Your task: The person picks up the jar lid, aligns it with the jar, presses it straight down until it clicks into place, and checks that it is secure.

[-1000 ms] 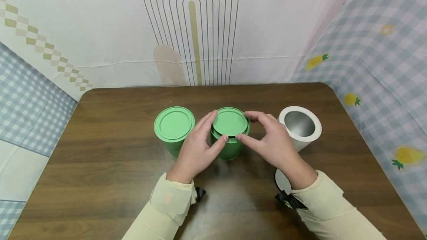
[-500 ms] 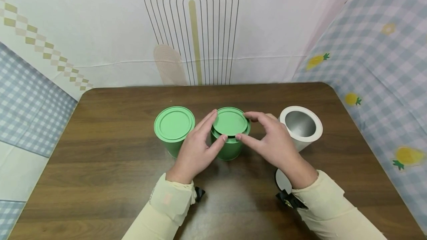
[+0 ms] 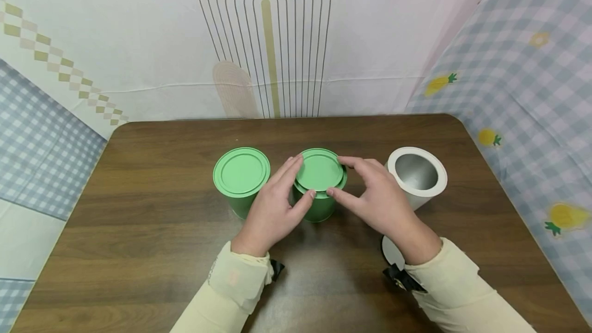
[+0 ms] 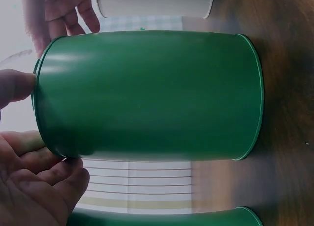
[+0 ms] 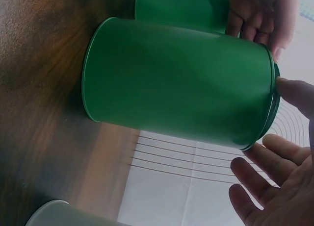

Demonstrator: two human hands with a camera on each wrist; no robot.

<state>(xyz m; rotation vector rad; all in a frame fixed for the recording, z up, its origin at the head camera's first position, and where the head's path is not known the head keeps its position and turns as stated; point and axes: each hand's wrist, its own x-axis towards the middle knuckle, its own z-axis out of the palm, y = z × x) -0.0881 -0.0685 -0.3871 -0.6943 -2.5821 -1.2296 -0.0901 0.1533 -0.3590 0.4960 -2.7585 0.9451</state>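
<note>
A green can stands upright in the middle of the table, its round green lid resting over the mouth. The lid looks a little uneven; in the right wrist view the lid's edge juts past the can's rim on one side. From the left, my left hand holds the lid's edge between thumb and fingers. My right hand does likewise on the opposite side, thumb at the near edge. Both thumbs touch the near rim, close together.
A second green can with its lid on stands just left of my left hand. Behind my right hand is a white can with a silvery inside, uncovered. A white disc with a dark edge lies partly under my right wrist on the wooden table.
The lid has come down slightly at its near edge, and the dark gap under it is narrower. Both hands keep nearly the same place; the cans have not moved.
</note>
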